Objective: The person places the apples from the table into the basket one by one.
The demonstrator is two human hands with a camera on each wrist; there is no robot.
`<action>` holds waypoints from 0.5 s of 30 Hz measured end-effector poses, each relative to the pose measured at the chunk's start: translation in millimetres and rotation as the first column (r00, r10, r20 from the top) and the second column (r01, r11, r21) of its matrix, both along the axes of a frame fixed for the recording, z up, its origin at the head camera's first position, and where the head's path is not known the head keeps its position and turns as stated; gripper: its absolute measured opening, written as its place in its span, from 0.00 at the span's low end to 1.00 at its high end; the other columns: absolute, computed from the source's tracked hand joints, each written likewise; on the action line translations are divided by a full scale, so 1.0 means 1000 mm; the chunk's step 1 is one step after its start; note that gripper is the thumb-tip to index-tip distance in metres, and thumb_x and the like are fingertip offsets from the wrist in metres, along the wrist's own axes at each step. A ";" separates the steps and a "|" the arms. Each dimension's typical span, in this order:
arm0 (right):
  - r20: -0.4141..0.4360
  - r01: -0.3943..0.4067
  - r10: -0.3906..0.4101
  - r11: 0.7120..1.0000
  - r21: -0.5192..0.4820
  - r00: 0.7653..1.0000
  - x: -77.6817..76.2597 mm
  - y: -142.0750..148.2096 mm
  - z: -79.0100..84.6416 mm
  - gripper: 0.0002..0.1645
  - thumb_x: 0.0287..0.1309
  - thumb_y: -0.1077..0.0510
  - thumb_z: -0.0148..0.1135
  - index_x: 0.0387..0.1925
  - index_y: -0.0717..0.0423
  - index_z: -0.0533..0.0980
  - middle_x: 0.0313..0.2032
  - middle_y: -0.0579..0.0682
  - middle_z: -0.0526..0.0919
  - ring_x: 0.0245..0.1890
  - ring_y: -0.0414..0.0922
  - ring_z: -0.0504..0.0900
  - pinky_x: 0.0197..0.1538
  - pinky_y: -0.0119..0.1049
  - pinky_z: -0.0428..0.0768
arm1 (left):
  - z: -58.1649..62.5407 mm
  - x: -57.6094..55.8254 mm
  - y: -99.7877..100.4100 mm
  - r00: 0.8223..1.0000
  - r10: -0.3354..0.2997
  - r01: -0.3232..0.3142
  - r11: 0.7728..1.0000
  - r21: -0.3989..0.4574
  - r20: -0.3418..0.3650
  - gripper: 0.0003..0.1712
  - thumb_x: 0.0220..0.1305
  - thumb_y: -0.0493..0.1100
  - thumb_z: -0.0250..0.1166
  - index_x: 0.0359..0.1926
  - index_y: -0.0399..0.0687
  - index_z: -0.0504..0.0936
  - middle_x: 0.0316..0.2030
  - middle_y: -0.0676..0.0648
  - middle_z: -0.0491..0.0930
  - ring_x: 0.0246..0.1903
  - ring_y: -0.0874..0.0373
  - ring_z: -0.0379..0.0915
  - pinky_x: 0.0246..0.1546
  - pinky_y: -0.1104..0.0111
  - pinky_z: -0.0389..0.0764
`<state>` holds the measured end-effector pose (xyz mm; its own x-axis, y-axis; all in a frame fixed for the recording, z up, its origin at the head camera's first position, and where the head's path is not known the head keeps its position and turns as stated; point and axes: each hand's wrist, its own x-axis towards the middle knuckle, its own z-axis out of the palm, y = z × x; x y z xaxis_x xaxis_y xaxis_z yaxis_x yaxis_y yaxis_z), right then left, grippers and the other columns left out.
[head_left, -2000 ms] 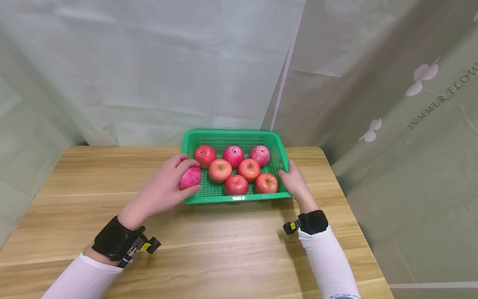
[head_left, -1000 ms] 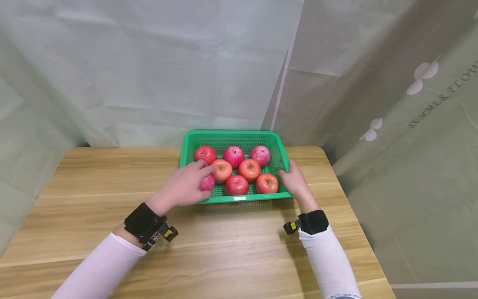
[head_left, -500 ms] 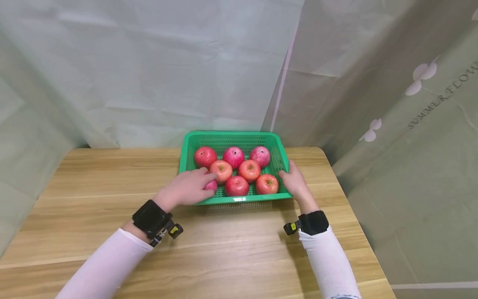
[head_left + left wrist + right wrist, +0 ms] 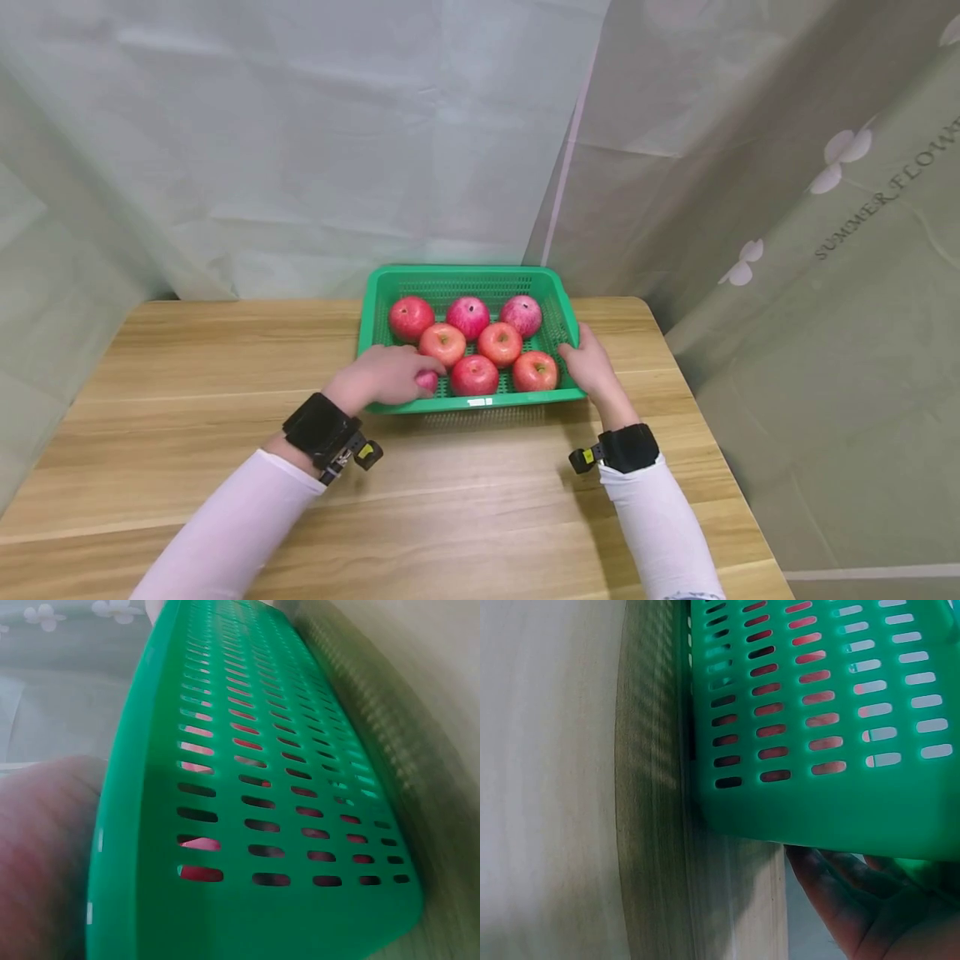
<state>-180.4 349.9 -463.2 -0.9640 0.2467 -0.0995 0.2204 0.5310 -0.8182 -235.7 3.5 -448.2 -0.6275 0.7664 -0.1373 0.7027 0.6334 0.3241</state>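
Note:
My left hand (image 4: 390, 374) reaches over the near left corner of a green plastic basket (image 4: 480, 402). Its fingers curl round a pinkish-red apple (image 4: 427, 382), mostly covered by the hand, low inside the basket. At the basket's right end, my right hand (image 4: 588, 362) grips the rim, thumb inside and fingers outside. In the right wrist view, fingers (image 4: 840, 892) lie against the basket's outer wall (image 4: 817, 817). The left wrist view shows the slotted long side (image 4: 247, 825), with part of the left hand (image 4: 45, 855) at its rim.
Several other apples sit in the basket, among them a red apple (image 4: 475, 376) beside the held one and an orange-red apple (image 4: 442, 344) behind it. The basket stands on a wooden table (image 4: 465, 500) near its back edge. Grey-green cloth (image 4: 337, 150) hangs behind.
My left hand has carried the apple rightward from above the basket's left rim and lowered it into the near left corner. The right hand has kept its grip on the rim.

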 end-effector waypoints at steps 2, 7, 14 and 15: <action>-0.002 0.001 -0.001 1.000 -0.004 1.000 -0.001 0.001 0.000 0.33 0.79 0.58 0.50 0.79 0.62 0.59 0.72 0.65 0.70 0.70 0.61 0.70 0.73 0.63 0.67 | 0.000 -0.002 0.003 1.000 0.002 -0.002 1.000 -0.012 0.010 0.21 0.71 0.49 0.66 0.63 0.61 0.86 0.42 0.49 0.83 0.45 0.51 0.78 0.42 0.53 0.79; 0.003 0.006 -0.006 1.000 0.003 1.000 -0.002 0.002 -0.002 0.33 0.79 0.58 0.51 0.79 0.62 0.59 0.72 0.65 0.70 0.71 0.61 0.69 0.74 0.62 0.66 | 0.000 -0.006 0.006 0.998 -0.021 0.023 0.999 -0.031 0.054 0.21 0.71 0.48 0.66 0.63 0.61 0.86 0.44 0.48 0.83 0.46 0.50 0.77 0.44 0.53 0.80; 0.003 0.006 -0.006 1.000 -0.004 1.000 -0.003 0.005 -0.005 0.33 0.80 0.57 0.50 0.79 0.61 0.59 0.72 0.64 0.70 0.71 0.61 0.69 0.74 0.62 0.66 | 0.002 -0.009 0.006 0.997 -0.057 0.057 0.998 -0.001 0.047 0.24 0.68 0.49 0.73 0.65 0.62 0.85 0.41 0.48 0.81 0.45 0.50 0.76 0.45 0.55 0.81; 0.003 0.010 -0.010 1.000 -0.005 1.000 -0.002 0.006 -0.004 0.33 0.79 0.57 0.50 0.79 0.61 0.59 0.72 0.64 0.70 0.71 0.61 0.69 0.74 0.62 0.66 | 0.002 -0.010 0.006 0.997 -0.062 0.062 0.998 0.010 0.038 0.24 0.68 0.49 0.73 0.65 0.62 0.85 0.39 0.48 0.80 0.45 0.50 0.76 0.46 0.55 0.81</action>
<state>-182.6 355.8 -467.5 -0.9613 0.2554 -0.1035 0.2278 0.5252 -0.8199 -245.2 9.5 -446.0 -0.5734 0.8048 -0.1536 0.7273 0.5863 0.3569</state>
